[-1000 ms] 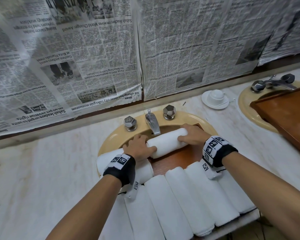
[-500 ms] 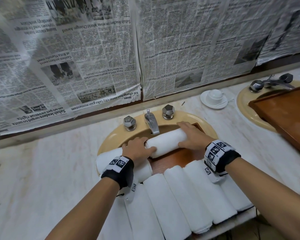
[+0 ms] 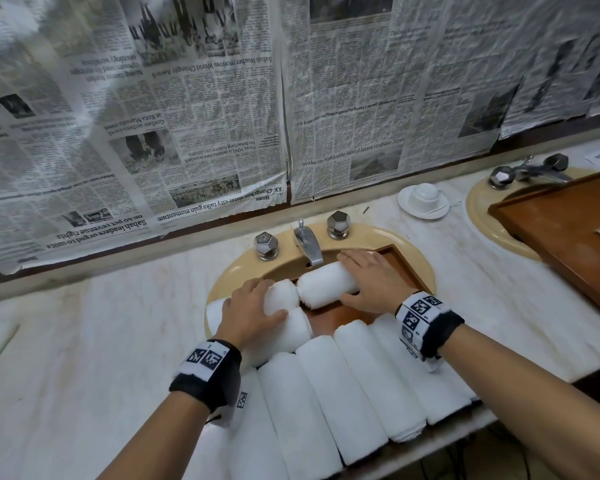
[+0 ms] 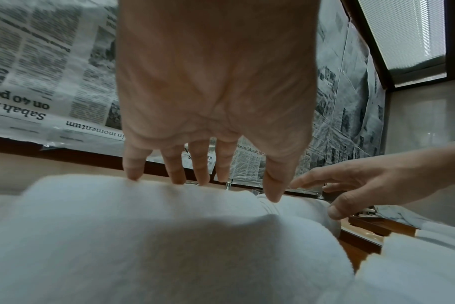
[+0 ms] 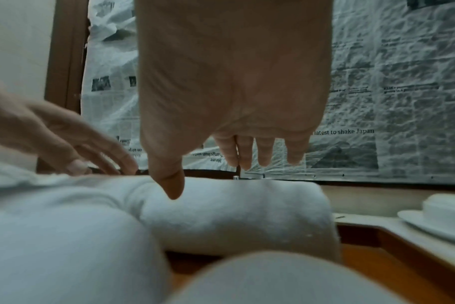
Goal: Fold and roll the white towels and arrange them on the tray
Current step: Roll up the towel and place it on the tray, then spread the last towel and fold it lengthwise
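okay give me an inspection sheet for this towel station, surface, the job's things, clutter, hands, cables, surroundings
Surface: pale marble counter with two yellowish sinks.
Job's things: wooden tray over the near sink; rolled white towels side by side on it; one rolled towel crosswise at the back.
Clutter: cup and saucer; second tray over the far sink.
Hands: left hand and right hand rest on rolls, fingers straight.
Cables: nothing seen.
Surroundings: newspaper covering the wall.

1. I see the tray [image 3: 400,263] lying over the sink [image 3: 426,268] in the table [image 3: 118,327].
2. A row of rolled towels [image 3: 326,393] fills its near part.
3. Far side: one roll [image 3: 326,282] crosswise, faucet [image 3: 307,242] behind.
4. Far right: a cup [image 3: 425,194] and a second tray [image 3: 568,233].
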### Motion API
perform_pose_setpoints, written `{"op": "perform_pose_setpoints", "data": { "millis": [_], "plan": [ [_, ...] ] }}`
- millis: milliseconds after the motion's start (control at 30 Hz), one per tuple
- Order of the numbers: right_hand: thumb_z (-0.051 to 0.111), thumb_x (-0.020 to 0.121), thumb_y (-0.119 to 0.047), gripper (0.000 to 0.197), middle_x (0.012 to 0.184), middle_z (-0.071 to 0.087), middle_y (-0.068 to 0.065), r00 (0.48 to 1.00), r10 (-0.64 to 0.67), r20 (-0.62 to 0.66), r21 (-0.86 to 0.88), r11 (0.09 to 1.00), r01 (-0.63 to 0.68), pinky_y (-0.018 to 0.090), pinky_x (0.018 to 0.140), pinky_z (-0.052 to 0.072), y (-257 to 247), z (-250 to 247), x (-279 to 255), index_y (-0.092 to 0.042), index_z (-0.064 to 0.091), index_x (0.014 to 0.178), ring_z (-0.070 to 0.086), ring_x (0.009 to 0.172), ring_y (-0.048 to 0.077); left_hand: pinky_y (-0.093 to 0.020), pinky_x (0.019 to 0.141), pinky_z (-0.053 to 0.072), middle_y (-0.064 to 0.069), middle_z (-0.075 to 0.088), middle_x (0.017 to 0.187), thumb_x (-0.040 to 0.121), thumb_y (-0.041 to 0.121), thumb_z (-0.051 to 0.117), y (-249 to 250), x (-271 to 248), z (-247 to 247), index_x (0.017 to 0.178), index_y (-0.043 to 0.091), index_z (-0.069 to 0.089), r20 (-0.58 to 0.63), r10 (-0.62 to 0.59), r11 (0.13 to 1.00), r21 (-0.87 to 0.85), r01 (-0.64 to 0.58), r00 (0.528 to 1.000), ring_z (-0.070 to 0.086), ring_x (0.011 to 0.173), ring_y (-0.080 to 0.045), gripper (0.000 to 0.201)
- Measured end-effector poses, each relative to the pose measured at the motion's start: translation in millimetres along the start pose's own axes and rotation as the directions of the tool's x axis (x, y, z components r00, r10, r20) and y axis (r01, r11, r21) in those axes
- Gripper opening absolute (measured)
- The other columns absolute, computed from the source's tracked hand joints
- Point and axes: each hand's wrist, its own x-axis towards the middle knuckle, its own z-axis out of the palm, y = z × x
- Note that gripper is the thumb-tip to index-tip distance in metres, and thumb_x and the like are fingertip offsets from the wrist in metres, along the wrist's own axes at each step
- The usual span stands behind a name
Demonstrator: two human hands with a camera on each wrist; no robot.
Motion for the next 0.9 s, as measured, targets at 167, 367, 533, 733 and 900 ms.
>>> {"op": "perform_pose_setpoints", "data": {
  "millis": [167,367,533,733,900],
  "plan": [
    [0.056,0.09,-0.053,0.085,0.163,0.017,0.003,0.999,-0.04,0.023,0.031,0.999,0.039,0.039,0.123,0.012,-40.1,-9.9,-9.4,-0.016,0.018,0.156,0.013,0.15,0.02,-0.045,0.111,0.033,0.003,0.037,0.154,0.089,0.054,0.06,-21.4,-26.5,-17.2,0.149,0.03,0.038,-0.036,-0.015,1.0,-0.005,0.015,0.999,0.037,0.138,-0.023,0.068],
    [0.055,0.09,-0.058,0.087,0.162,0.022,0.004,0.998,-0.062,0.01,0.088,0.994,0.061,0.036,0.122,0.016,-113.8,-9.2,-16.5,-0.013,0.02,0.156,0.019,0.149,0.02,-0.046,0.109,0.036,0.003,0.037,0.155,0.088,0.059,0.058,-71.8,-72.5,-39.9,0.148,0.03,0.038,-0.075,-0.06,0.998,-0.031,0.058,0.995,0.039,0.137,-0.026,0.07],
    [0.052,0.092,-0.059,0.086,0.163,0.02,0.006,0.997,-0.075,-0.001,0.076,0.994,0.075,0.035,0.122,0.014,-194.9,-1.8,-24.4,-0.011,0.019,0.156,0.016,0.15,0.021,-0.045,0.111,0.033,0.005,0.034,0.156,0.09,0.06,0.055,-132.8,-123.9,-62.0,0.151,0.031,0.035,-0.092,-0.073,0.997,-0.003,0.074,0.993,0.036,0.139,-0.024,0.071],
    [0.054,0.092,-0.059,0.087,0.162,0.023,0.007,0.989,-0.145,-0.01,0.09,0.985,0.145,0.034,0.121,0.015,-305.6,13.1,-26.7,-0.01,0.021,0.155,0.019,0.149,0.022,-0.045,0.112,0.032,0.005,0.035,0.155,0.091,0.06,0.053,-217.6,-193.0,-94.0,0.151,0.031,0.033,-0.112,-0.135,0.991,0.006,0.137,0.984,0.035,0.14,-0.023,0.071],
    [0.044,0.088,-0.07,0.09,0.162,0.022,0.002,0.97,-0.243,-0.011,0.066,0.968,0.243,0.04,0.12,0.007,-391.6,30.4,-16.1,-0.015,0.02,0.155,0.022,0.147,0.02,-0.046,0.112,0.032,0.005,0.032,0.157,0.091,0.059,0.053,-284.3,-241.4,-113.5,0.152,0.031,0.032,-0.129,-0.235,0.972,-0.032,0.233,0.963,0.034,0.14,-0.023,0.07]
  ]
}}
